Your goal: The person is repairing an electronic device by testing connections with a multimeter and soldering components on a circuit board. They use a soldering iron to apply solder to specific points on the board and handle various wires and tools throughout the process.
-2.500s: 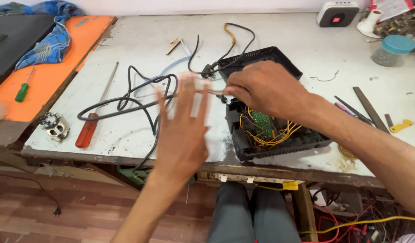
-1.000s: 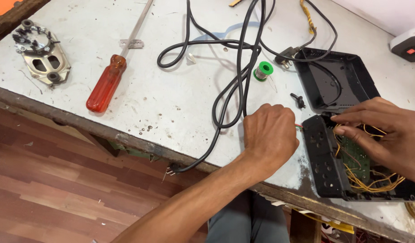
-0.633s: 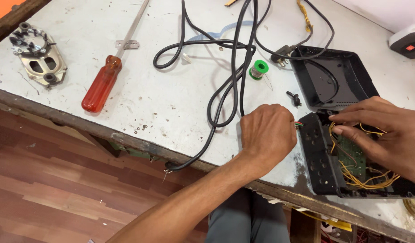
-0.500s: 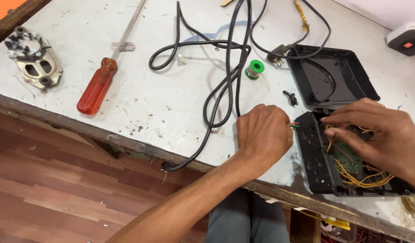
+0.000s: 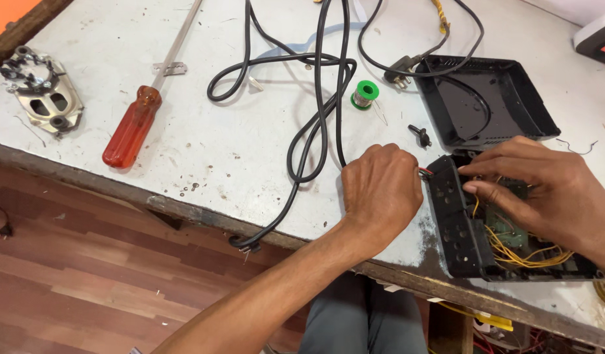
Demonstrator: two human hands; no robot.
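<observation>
Seen from my remote feed, the left hand (image 5: 381,193) rests curled into a loose fist on the grey counter (image 5: 184,151), its fingertips pressed against the near end of an open black casing (image 5: 461,229) where a red wire end shows; whether it pinches that wire I cannot tell. The right hand (image 5: 545,190) sits on top of the casing with fingers spread narrow, reaching down among yellow wires (image 5: 522,252) and a green circuit board (image 5: 509,226); I cannot tell if it grips anything. Just beyond the right hand lies the casing's black lid (image 5: 486,105), upturned. Beyond the left hand a small black screw (image 5: 419,135) and a green solder spool (image 5: 365,94) lie near each other, and a black power cable (image 5: 315,124) loops across the counter to the left of that hand, one end hanging over the edge. Well to the left of both hands lie a red-handled screwdriver (image 5: 133,128) and a metal bracket (image 5: 43,98).
</observation>
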